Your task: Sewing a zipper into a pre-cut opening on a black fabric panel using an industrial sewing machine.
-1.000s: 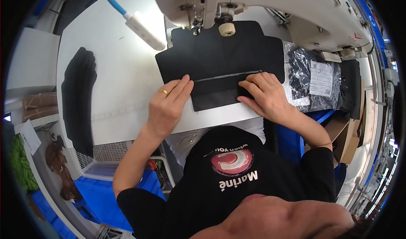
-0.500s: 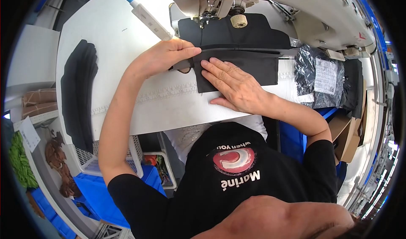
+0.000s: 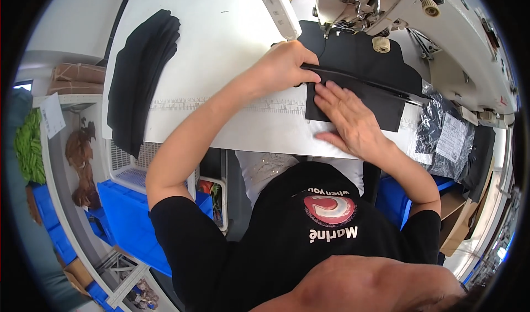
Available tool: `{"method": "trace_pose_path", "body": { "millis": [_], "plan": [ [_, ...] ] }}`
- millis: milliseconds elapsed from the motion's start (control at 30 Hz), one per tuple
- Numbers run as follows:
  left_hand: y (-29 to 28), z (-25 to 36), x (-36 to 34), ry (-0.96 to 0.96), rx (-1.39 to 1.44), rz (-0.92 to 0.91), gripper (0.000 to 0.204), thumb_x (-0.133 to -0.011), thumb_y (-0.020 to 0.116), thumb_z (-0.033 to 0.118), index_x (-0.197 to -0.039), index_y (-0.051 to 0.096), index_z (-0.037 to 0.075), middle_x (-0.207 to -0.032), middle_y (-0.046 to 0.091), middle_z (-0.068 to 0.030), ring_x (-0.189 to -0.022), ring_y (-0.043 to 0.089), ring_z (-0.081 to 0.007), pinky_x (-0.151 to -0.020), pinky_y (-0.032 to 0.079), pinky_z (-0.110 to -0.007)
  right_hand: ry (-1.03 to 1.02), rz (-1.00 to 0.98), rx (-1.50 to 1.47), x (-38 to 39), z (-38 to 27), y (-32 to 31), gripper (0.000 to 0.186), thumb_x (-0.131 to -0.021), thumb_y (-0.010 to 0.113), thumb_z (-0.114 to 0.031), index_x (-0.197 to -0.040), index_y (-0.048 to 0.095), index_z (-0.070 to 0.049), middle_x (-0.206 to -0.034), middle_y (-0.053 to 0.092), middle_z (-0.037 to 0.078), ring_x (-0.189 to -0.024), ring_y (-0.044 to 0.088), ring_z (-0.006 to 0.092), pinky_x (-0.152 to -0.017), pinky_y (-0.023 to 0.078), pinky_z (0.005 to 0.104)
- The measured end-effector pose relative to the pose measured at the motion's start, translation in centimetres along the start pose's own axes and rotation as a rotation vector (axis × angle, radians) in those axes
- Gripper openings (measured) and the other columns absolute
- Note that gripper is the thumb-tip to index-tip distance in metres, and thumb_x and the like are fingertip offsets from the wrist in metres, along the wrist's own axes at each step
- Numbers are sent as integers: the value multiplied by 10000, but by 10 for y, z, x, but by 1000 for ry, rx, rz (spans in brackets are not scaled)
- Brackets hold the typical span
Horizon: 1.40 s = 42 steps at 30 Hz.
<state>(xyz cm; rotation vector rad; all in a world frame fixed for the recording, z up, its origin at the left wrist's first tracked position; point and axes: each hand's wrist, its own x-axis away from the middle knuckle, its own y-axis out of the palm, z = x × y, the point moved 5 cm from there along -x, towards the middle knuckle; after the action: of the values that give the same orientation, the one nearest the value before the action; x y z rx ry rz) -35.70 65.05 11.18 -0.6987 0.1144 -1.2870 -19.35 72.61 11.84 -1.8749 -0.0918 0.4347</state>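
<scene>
A black fabric piece (image 3: 383, 110) lies on the white sewing table (image 3: 243, 127), with a long narrow fold or strip (image 3: 367, 83) running across it. Behind the strip, black cloth (image 3: 367, 49) reaches under the head of a sewing machine (image 3: 359, 5). My left hand (image 3: 284, 66) is closed at the strip's left end, thumb and fingers pinching the fabric. A small dark object partly shows under that hand; its kind is hidden. Flat on the front part of the fabric rests my right hand (image 3: 350, 119), fingers stretched out and thumb spread off toward the table edge.
A pile of black fabric pieces (image 3: 141, 80) lies at the table's left. A white lamp (image 3: 279, 11) hangs behind my left hand. Plastic-wrapped goods (image 3: 441, 132) sit at the right end. A white basket (image 3: 130, 163) and blue crate (image 3: 132, 218) stand below left.
The whole view has shifted and turned, so table, machine and hands appear farther right. Both hands keep nearly the same places on the fabric.
</scene>
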Motion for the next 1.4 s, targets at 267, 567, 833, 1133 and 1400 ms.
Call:
{"method": "trace_pose_path", "body": {
  "millis": [267, 567, 833, 1133, 1400],
  "plan": [
    [34, 22, 49, 936, -572, 598, 246, -671, 663, -30, -917, 680, -23, -812, 627, -63, -687, 619, -200, -628, 532, -319, 282, 47, 228, 69, 118, 4, 411, -829, 671, -178, -1192, 597, 0, -1195, 601, 193, -1110, 576, 311, -950, 461, 368],
    [47, 20, 50, 771, -598, 643, 240, -665, 667, -20, -905, 671, -14, -902, 668, -112, -769, 665, -233, -673, 559, -333, 1077, 212, -1188, 56, 179, -57, 392, -794, 738, -195, -1091, 633, 38, -1059, 657, 95, -954, 628, 158, -813, 514, 275],
    [7, 7, -22, 812, -811, 728, 246, -695, 678, 55, -939, 650, 56, -836, 553, -25, -745, 594, -206, -637, 511, -293, 905, 334, -245, -2, 223, -79, 378, -816, 714, -183, -1150, 636, -23, -1090, 669, 62, -976, 628, 204, -862, 497, 301],
    [6, 1, -22, 701, -802, 713, 258, -767, 704, 108, -1021, 686, 66, -1033, 689, -45, -866, 674, -187, -746, 553, -298, 781, 221, 319, 0, 210, -84, 330, -809, 716, -157, -1110, 657, -35, -1076, 673, 90, -983, 628, 235, -857, 494, 314],
    [11, -4, -15, 634, -793, 730, 239, -801, 688, 83, -1040, 692, 69, -1132, 679, -94, -999, 678, -224, -822, 553, -397, 337, 303, 393, 19, 127, -104, 279, -837, 695, -151, -1102, 656, -72, -1096, 666, 126, -1028, 617, 298, -886, 479, 343]
  ]
}}
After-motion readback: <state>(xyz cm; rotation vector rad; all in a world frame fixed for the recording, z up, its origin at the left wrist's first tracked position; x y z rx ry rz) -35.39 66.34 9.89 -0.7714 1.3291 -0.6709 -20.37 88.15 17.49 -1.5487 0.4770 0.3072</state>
